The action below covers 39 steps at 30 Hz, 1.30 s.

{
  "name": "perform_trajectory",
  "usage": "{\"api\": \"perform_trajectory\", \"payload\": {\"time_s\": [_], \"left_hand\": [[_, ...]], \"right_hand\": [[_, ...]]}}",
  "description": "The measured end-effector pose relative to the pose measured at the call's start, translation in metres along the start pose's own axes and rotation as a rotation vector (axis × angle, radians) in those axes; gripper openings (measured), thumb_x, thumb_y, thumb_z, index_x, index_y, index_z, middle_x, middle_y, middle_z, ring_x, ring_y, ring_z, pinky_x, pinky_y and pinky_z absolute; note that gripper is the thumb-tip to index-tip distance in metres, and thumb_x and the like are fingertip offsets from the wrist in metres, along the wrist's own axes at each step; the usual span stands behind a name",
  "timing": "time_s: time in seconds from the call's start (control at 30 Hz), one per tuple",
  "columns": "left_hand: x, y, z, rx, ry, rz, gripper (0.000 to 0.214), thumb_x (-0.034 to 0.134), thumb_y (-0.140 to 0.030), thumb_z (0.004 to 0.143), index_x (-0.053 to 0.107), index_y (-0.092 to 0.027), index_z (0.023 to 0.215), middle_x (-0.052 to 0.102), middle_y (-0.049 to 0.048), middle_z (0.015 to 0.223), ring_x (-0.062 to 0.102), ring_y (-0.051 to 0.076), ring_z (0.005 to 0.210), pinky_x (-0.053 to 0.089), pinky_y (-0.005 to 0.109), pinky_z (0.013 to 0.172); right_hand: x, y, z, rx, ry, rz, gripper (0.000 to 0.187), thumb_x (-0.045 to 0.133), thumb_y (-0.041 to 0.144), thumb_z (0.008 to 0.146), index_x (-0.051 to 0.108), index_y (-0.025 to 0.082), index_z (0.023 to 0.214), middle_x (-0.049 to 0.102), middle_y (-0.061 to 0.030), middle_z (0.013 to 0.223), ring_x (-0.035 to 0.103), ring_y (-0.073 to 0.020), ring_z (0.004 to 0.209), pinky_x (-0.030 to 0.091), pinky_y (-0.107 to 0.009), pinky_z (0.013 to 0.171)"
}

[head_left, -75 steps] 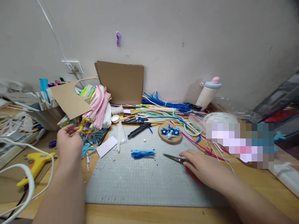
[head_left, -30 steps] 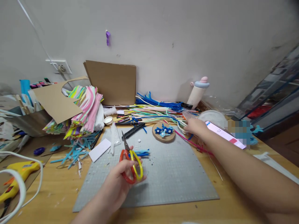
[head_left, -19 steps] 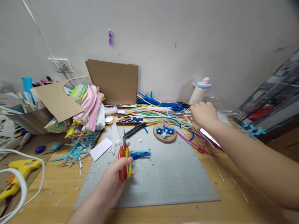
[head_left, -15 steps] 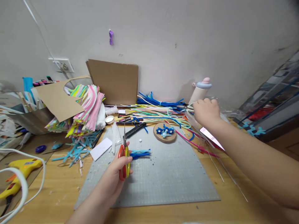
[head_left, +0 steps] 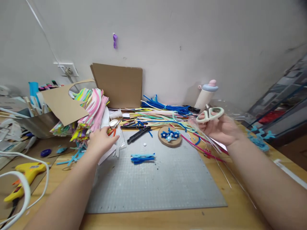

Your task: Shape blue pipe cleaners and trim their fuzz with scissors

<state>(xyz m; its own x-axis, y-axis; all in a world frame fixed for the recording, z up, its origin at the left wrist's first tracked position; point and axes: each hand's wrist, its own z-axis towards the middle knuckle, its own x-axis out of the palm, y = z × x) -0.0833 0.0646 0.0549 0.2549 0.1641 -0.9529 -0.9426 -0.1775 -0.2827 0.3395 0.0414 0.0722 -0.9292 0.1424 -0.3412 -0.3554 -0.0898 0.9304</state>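
My left hand is closed around long-nosed pliers with orange-red handles, held over the left back of the grey cutting mat, beside a bag of small clear beads. At the right, my right hand, palm turned up, grips scissors with pale cream handle loops; their blades are hard to make out. Between the hands, a bundle of light and dark blue pipe cleaner pieces lies on the cutting mat. Behind it sits a round wooden disc with blue flowers.
A black utility knife lies at the mat's back edge. Long coloured pipe cleaners spread behind it. A bottle stands at the back right. Pipe cleaner bundles and a yellow glue gun with its looping cable occupy the left.
My left hand has moved left and back with the pliers, away from the blue bundle. My right hand has turned palm up and now holds the cream-handled scissors.
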Motion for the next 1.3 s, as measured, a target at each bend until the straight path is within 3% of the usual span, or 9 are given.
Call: {"api": "perform_trajectory", "payload": {"time_s": [0.1, 0.2, 0.37, 0.57, 0.7, 0.8, 0.9, 1.1, 1.3], "left_hand": [[0.013, -0.016, 0.008, 0.028, 0.001, 0.13, 0.072, 0.051, -0.062, 0.068, 0.05, -0.017, 0.125, 0.051, 0.0226, 0.122, 0.041, 0.046, 0.112, 0.035, 0.055, 0.084], [0.024, -0.033, 0.016, 0.047, 0.005, 0.137, 0.074, 0.048, -0.065, 0.067, 0.052, -0.015, 0.121, 0.052, 0.0232, 0.12, 0.04, 0.046, 0.113, 0.034, 0.055, 0.084], [0.042, -0.055, 0.04, -0.057, 0.014, 0.102, 0.071, 0.047, -0.067, 0.068, 0.056, -0.012, 0.112, 0.052, 0.0256, 0.119, 0.043, 0.045, 0.109, 0.036, 0.054, 0.079], [0.054, -0.069, 0.058, -0.048, -0.026, 0.075, 0.074, 0.042, -0.064, 0.074, 0.052, -0.005, 0.117, 0.044, 0.0323, 0.126, 0.034, 0.047, 0.116, 0.031, 0.058, 0.084], [0.039, -0.08, 0.039, 0.123, 0.005, 0.023, 0.065, 0.039, -0.056, 0.08, 0.049, -0.008, 0.122, 0.042, 0.0273, 0.131, 0.027, 0.044, 0.124, 0.022, 0.058, 0.094], [0.03, -0.08, 0.01, 0.36, 0.217, -0.059, 0.034, 0.05, -0.045, 0.077, 0.066, -0.022, 0.096, 0.063, 0.0096, 0.109, 0.05, 0.03, 0.109, 0.035, 0.038, 0.09], [0.032, -0.071, -0.018, 0.511, 0.421, -0.139, 0.019, 0.058, -0.038, 0.071, 0.069, -0.024, 0.078, 0.068, 0.0027, 0.085, 0.06, 0.022, 0.082, 0.042, 0.028, 0.072], [0.052, -0.053, -0.037, 0.564, 0.458, -0.197, 0.013, 0.057, -0.026, 0.07, 0.069, -0.022, 0.073, 0.065, 0.0056, 0.084, 0.058, 0.022, 0.081, 0.041, 0.03, 0.071], [0.054, -0.054, -0.038, 0.611, 0.453, -0.25, 0.009, 0.059, -0.027, 0.07, 0.067, -0.021, 0.07, 0.064, 0.0045, 0.083, 0.057, 0.021, 0.082, 0.04, 0.03, 0.073]], "right_hand": [[0.016, 0.006, -0.018, -0.016, 0.09, 0.392, 0.029, 0.038, 0.027, 0.089, 0.055, 0.024, 0.112, 0.059, -0.0084, 0.113, 0.056, -0.0179, 0.104, 0.044, -0.033, 0.084], [0.033, 0.008, -0.04, 0.022, 0.194, 0.613, 0.027, 0.051, 0.022, 0.079, 0.058, 0.027, 0.105, 0.059, -0.0038, 0.105, 0.057, -0.0189, 0.099, 0.044, -0.035, 0.087], [0.056, -0.006, -0.069, 0.157, 0.348, 0.723, 0.026, 0.061, 0.027, 0.075, 0.059, 0.025, 0.1, 0.059, -0.0018, 0.086, 0.056, -0.0163, 0.08, 0.044, -0.032, 0.078], [0.07, -0.026, -0.073, 0.212, 0.443, 0.711, 0.03, 0.063, 0.042, 0.077, 0.057, 0.021, 0.097, 0.057, -0.0026, 0.081, 0.053, -0.0139, 0.07, 0.041, -0.027, 0.065], [0.071, -0.03, -0.073, 0.278, 0.461, 0.666, 0.04, 0.061, 0.054, 0.076, 0.057, 0.019, 0.094, 0.055, -0.0015, 0.077, 0.052, -0.0116, 0.064, 0.041, -0.025, 0.061], [0.073, -0.034, -0.077, 0.281, 0.468, 0.606, 0.05, 0.058, 0.064, 0.072, 0.056, 0.019, 0.094, 0.055, -0.0021, 0.078, 0.053, -0.0121, 0.064, 0.041, -0.025, 0.06], [0.078, -0.036, -0.082, 0.224, 0.524, 0.563, 0.063, 0.052, 0.074, 0.068, 0.054, 0.018, 0.097, 0.055, -0.0047, 0.086, 0.054, -0.0144, 0.072, 0.041, -0.026, 0.061], [0.091, -0.035, -0.088, 0.274, 0.62, 0.472, 0.056, 0.06, 0.067, 0.068, 0.052, 0.017, 0.091, 0.054, -0.002, 0.077, 0.054, -0.0119, 0.064, 0.041, -0.024, 0.057], [0.098, -0.032, -0.089, 0.243, 0.673, 0.344, 0.049, 0.058, 0.062, 0.073, 0.051, 0.015, 0.087, 0.052, 0.0004, 0.071, 0.052, -0.0093, 0.059, 0.038, -0.021, 0.052]]}}
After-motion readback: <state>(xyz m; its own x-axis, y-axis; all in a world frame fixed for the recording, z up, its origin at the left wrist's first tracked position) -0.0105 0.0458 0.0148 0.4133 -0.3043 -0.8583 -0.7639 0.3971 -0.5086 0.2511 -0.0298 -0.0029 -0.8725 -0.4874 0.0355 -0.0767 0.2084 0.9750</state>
